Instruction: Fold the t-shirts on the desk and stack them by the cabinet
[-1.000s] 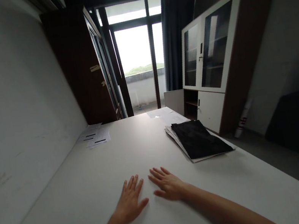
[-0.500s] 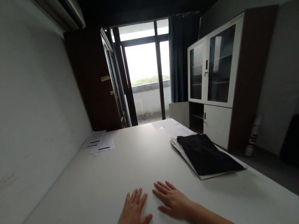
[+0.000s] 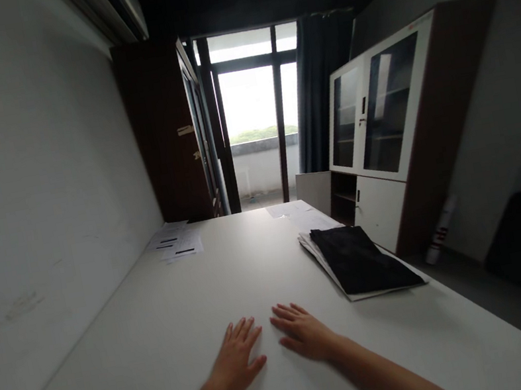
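Note:
My left hand (image 3: 238, 359) lies palm down on the white table (image 3: 244, 272), its fingers stretched out and the thumb apart. Just to its right, my right hand (image 3: 303, 332) rests flat in the same way, with a narrow gap between the two. Neither hand holds anything. Beyond my right hand, toward the table's right edge, is a folded black cloth (image 3: 362, 259) on top of white sheets or fabric (image 3: 319, 258); what the white layer is made of, I cannot tell.
Printed papers (image 3: 180, 241) lie at the far left by the wall, and more sheets (image 3: 288, 210) at the far right corner. A dark wardrobe (image 3: 163, 131) stands behind the table. To the right are a white cabinet (image 3: 385, 200) with glass doors and a rolled tube (image 3: 441, 233).
The whole view has shifted slightly, with the table and hands appearing a little higher and further right. Both hands stay flat on the table; the cloth and papers keep their places.

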The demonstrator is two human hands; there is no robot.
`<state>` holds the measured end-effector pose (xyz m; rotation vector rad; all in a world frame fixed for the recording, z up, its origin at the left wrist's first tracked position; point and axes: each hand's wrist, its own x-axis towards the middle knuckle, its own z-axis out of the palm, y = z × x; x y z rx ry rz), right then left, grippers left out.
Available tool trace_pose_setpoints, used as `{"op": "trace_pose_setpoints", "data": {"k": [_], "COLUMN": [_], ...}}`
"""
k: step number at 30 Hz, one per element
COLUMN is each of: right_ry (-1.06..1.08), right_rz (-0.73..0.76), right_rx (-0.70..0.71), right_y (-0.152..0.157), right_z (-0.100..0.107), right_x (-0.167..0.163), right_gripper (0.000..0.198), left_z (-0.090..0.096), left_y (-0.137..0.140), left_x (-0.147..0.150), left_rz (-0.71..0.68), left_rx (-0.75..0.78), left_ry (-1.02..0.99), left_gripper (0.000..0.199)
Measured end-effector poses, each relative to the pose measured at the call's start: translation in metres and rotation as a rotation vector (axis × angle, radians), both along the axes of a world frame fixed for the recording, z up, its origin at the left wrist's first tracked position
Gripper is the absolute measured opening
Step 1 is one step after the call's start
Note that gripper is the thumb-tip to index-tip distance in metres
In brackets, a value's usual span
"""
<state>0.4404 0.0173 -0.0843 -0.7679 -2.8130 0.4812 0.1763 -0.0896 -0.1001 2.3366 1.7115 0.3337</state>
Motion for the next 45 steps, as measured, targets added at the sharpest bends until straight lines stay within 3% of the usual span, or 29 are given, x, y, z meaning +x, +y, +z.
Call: {"op": "trace_pose_setpoints", "data": {"k": [8, 21, 45], "right_ry": [0.048, 0.044, 0.076], "right_rz": [-0.008, -0.012, -0.019], "right_rx": [-0.009, 0.027, 0.019], "right_y": [0.004, -0.001, -0.004], "right_z": [-0.006, -0.007, -0.003], "right_x": [0.000, 0.001, 0.002], "right_gripper": [0.061, 0.058, 0.058], "left_z": [0.008, -0.006, -0.006], "left_y": [-0.001, -0.002, -0.001], "left_x": [0.002, -0.001, -0.001], "left_rz": [0.004, 0.000, 0.002], "left_rx": [-0.019, 0.029, 0.028], "left_ry": [0.033, -0.021, 0.000], "left_gripper": [0.068, 0.064, 0.063]}}
